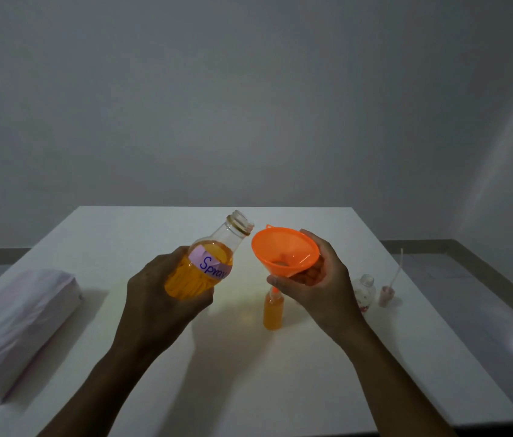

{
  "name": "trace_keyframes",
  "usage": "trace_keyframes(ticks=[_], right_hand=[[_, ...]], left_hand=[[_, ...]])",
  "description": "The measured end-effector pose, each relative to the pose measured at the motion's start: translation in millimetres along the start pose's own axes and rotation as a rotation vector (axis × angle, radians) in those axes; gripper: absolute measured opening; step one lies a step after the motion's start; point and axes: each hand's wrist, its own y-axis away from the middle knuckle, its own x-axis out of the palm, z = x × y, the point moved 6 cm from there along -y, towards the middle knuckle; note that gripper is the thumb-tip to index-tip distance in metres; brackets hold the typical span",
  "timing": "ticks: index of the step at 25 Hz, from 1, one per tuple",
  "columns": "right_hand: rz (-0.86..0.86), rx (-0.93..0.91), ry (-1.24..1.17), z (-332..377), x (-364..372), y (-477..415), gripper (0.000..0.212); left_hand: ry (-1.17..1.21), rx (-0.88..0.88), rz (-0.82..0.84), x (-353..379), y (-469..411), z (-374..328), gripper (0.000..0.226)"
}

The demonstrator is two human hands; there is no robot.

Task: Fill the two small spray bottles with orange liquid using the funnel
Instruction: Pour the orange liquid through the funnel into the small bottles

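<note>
My left hand [160,298] grips a large clear bottle [204,266] of orange liquid with a purple "Spray" label. It is uncapped and tilted, its mouth pointing up and right toward the funnel. My right hand [318,285] holds the orange funnel [283,250] by its cone; the spout sits in the neck of a small bottle [273,312] that is full of orange liquid and stands on the table. A second small clear bottle [364,291], empty and uncapped, stands to the right, partly hidden behind my right hand.
The white table [248,373] carries a white plastic-wrapped pack [18,320] at the left edge. A pink spray cap with its dip tube [387,293] stands at the far right, beside the empty bottle. A grey wall rises behind the table.
</note>
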Motion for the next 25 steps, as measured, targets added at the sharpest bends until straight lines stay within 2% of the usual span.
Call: trace_keyframes(ticks=[3, 7, 13, 25], right_hand=[[-0.036, -0.011, -0.049, 14.0, -9.2, 2.7, 0.09], [-0.206, -0.064, -0.155, 39.4, -57.3, 4.0, 0.079], [-0.43, -0.022, -0.054, 27.6, -131.2, 8.5, 0.082], [-0.407, 0.083, 0.018, -15.4, -144.0, 4.8, 0.093]], left_hand=[[-0.007, 0.034, 0.001, -2.5, -3.6, -11.2, 0.066], [0.005, 0.069, 0.006, -1.7, -13.1, -29.4, 0.07], [0.063, 0.134, 0.082, 32.2, -23.5, -74.5, 0.065], [0.066, 0.191, 0.118, 74.0, -37.6, -103.2, 0.07]])
